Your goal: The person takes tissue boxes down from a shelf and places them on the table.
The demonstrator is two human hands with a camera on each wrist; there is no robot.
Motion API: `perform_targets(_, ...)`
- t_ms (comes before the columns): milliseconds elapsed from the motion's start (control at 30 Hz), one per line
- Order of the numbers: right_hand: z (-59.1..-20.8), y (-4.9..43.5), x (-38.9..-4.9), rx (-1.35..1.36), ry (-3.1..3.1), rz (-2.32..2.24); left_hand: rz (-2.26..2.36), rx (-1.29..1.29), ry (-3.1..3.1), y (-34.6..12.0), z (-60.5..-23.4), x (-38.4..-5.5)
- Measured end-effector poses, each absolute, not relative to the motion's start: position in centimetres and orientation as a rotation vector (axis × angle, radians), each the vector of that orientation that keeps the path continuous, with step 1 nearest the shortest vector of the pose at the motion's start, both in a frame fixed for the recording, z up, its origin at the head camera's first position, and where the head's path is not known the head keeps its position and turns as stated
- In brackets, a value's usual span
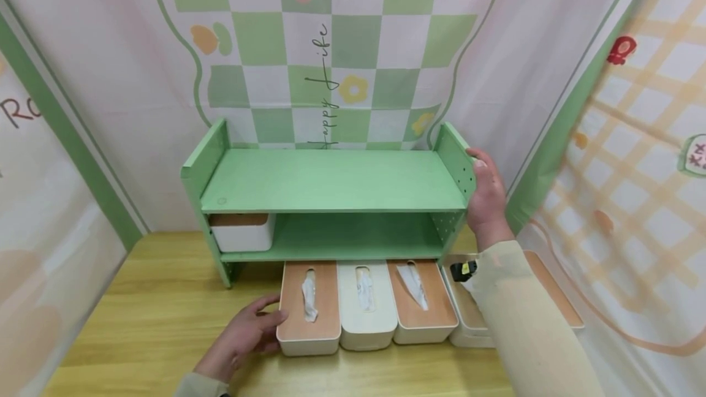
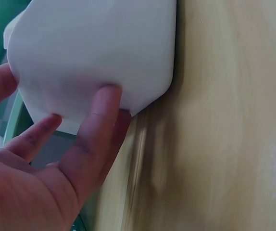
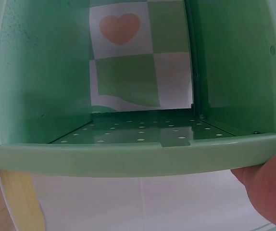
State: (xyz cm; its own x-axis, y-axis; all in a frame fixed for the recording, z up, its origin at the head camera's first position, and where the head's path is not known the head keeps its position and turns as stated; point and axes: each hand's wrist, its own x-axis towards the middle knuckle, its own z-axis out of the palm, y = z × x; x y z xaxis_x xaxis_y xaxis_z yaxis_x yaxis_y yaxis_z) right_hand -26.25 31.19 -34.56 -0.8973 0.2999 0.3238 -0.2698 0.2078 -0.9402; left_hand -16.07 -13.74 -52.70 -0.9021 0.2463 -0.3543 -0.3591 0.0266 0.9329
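Observation:
A green two-tier shelf (image 1: 331, 179) stands on the table, and my right hand (image 1: 488, 195) grips the upper part of its right side panel. The right wrist view shows that panel's front edge (image 3: 119, 161) with part of the hand beside it. Low at the left, my left hand (image 1: 248, 332) touches the left side of a tissue box (image 1: 325, 317) with a wood-look lid, fingers spread against its white wall (image 2: 99, 53). Beside this box stand an all-white tissue box (image 1: 353, 323) and another wood-lidded tissue box (image 1: 436, 311), their back ends at the shelf's front.
A small white box (image 1: 242, 234) with a brown lid sits at the left of the lower tier. More wood-lidded boxes (image 1: 557, 290) stand at the right, partly behind my right sleeve. Printed curtains (image 1: 358, 41) enclose the wooden table (image 1: 143, 299).

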Motion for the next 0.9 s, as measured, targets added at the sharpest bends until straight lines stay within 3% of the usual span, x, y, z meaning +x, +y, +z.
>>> perform_targets(533,-34.6,31.2,-26.3,-0.042,-2.04,1.735,1.789,-0.018,2.062,-13.8,-52.3,-16.1)
perform_targets(900,-34.7,31.4,-26.4,-0.052,-2.063,1.747,1.383,0.187,2.902,-14.2,-48.4,-16.0)
